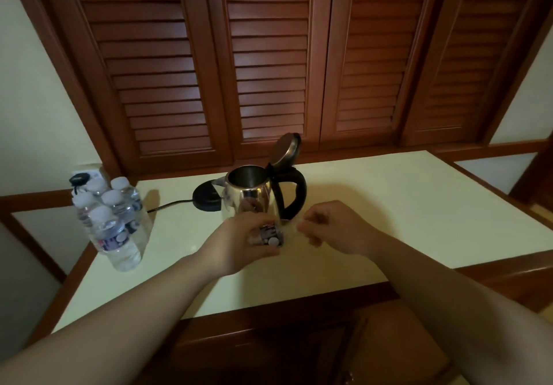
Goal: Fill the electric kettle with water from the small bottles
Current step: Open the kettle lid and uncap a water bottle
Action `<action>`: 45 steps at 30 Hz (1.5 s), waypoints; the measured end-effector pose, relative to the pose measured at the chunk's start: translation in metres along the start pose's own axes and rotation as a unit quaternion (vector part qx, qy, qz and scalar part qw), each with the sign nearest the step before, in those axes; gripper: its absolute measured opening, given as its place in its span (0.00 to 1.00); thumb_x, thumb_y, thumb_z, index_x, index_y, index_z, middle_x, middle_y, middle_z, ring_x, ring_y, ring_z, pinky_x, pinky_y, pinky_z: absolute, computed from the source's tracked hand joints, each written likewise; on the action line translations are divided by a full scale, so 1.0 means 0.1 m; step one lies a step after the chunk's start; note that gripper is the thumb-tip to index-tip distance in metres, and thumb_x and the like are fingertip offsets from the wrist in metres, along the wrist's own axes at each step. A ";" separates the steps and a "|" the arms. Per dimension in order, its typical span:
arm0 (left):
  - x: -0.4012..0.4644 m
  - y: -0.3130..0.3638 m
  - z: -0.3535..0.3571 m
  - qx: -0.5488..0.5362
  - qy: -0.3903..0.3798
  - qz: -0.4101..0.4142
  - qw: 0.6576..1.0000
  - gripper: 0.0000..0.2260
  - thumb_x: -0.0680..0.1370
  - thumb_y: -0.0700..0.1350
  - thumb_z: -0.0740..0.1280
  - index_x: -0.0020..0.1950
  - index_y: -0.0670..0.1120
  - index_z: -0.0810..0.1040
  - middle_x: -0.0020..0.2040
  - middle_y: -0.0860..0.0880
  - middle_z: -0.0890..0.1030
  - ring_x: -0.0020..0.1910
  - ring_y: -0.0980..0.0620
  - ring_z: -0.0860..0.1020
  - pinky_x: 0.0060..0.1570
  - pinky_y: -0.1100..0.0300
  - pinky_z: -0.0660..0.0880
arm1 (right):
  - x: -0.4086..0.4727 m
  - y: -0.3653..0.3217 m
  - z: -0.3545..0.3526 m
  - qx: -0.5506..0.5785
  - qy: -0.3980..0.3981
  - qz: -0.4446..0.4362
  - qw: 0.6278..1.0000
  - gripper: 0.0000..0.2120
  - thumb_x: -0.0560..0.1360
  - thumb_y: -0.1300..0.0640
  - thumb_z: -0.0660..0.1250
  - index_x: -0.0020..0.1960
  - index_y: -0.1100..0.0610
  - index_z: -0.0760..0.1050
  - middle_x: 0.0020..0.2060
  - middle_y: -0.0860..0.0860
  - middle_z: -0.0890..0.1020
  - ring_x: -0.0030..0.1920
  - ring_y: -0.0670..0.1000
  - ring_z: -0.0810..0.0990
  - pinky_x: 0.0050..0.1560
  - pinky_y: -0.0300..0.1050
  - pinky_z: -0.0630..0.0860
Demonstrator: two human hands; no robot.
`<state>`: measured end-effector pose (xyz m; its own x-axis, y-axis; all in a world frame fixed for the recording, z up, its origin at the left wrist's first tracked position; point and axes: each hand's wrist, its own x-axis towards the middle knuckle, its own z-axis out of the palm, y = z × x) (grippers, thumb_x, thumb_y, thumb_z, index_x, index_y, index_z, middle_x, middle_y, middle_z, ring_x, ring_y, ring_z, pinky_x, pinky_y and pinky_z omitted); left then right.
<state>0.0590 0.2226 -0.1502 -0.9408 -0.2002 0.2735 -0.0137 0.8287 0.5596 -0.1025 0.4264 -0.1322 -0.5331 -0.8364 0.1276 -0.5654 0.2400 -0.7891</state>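
A steel electric kettle (pixel 250 194) with a black handle stands on the cream tabletop (pixel 389 205), its lid (pixel 285 148) tipped up and open. Just in front of it my left hand (pixel 239 245) grips a small water bottle (pixel 270 235) lying roughly sideways, label facing me. My right hand (pixel 332 226) is at the bottle's right end with fingers curled; the cap is hidden, and I cannot tell what they pinch. A cluster of several small capped bottles (pixel 110 220) stands at the table's left corner.
The kettle's black power base (pixel 207 197) sits left of the kettle, off it, with a cord running left. A wall socket with a plug (pixel 80 178) is behind the bottles. Wooden louvred doors (pixel 269 55) rise behind the table.
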 end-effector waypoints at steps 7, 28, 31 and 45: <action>0.18 0.33 0.33 0.026 0.007 0.008 1.000 0.25 0.74 0.61 0.75 0.69 0.59 0.78 0.57 0.57 0.82 0.54 0.60 0.80 0.54 0.56 0.79 | 0.00 0.33 -0.43 -0.007 -0.030 -0.009 0.999 0.11 0.77 0.52 0.76 0.57 0.54 0.81 0.44 0.51 0.83 0.42 0.48 0.85 0.38 0.40 0.82; 1.13 0.86 1.17 -0.135 0.081 -0.092 0.983 0.21 0.74 0.53 0.79 0.64 0.57 0.77 0.53 0.62 0.83 0.53 0.67 0.80 0.50 0.74 0.73 | 0.26 1.16 -1.43 -0.095 0.050 0.076 0.991 0.22 0.78 0.33 0.62 0.54 0.50 0.82 0.51 0.42 0.82 0.51 0.47 0.79 0.50 0.41 0.72; 1.32 0.88 1.31 -0.196 0.102 -0.130 0.967 0.20 0.74 0.51 0.79 0.62 0.59 0.77 0.53 0.59 0.84 0.51 0.65 0.82 0.51 0.70 0.74 | 0.33 1.57 -1.53 -0.117 0.068 0.160 0.978 0.27 0.79 0.33 0.62 0.71 0.48 0.76 0.68 0.45 0.77 0.65 0.52 0.75 0.65 0.48 0.73; 2.50 0.70 1.67 -0.275 0.162 -0.196 0.927 0.20 0.75 0.44 0.78 0.63 0.50 0.75 0.51 0.51 0.83 0.45 0.55 0.81 0.52 0.55 0.79 | 0.40 2.27 -1.33 -0.343 -0.011 0.187 0.920 0.46 0.71 0.18 0.47 0.83 0.39 0.46 0.84 0.51 0.44 0.83 0.56 0.42 0.79 0.68 0.39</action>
<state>-0.2339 0.3179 -0.1729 -0.7471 -0.6506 0.1360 -0.0747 0.2855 0.9555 -0.3357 0.5125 -0.2265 -0.7628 -0.6397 -0.0945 -0.6132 0.7620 -0.2084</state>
